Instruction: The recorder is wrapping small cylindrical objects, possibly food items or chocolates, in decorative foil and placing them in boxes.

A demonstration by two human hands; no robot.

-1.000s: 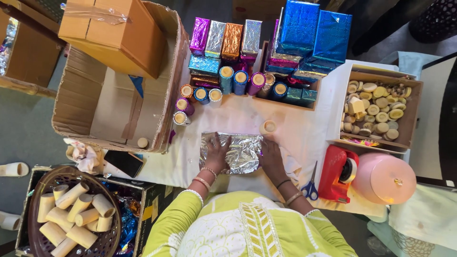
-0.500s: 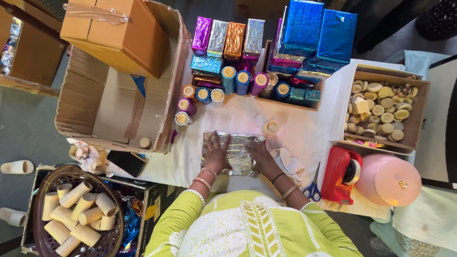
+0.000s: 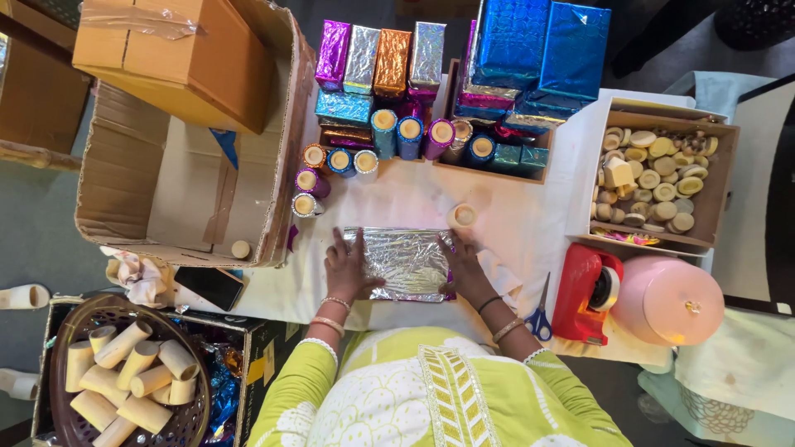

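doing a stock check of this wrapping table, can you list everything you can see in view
silver foil sheet: one, flat on the white table, under both hands
foil-wrapped tubes: about ten, blue, purple, silver, upright behind the sheet
foil-wrapped boxes: several, purple, silver, orange, blue, at the table's far edge
bare cardboard tube: one, upright beside the right hand
open cardboard box: one, brown, left of table
tray of wooden discs: one, right
red tape dispenser: one, near right edge
blue-handled scissors: one, beside dispenser
pink round lid: one, right
basket of cardboard tubes: one, lower left
left hand, right hand: flat on the sheet's ends
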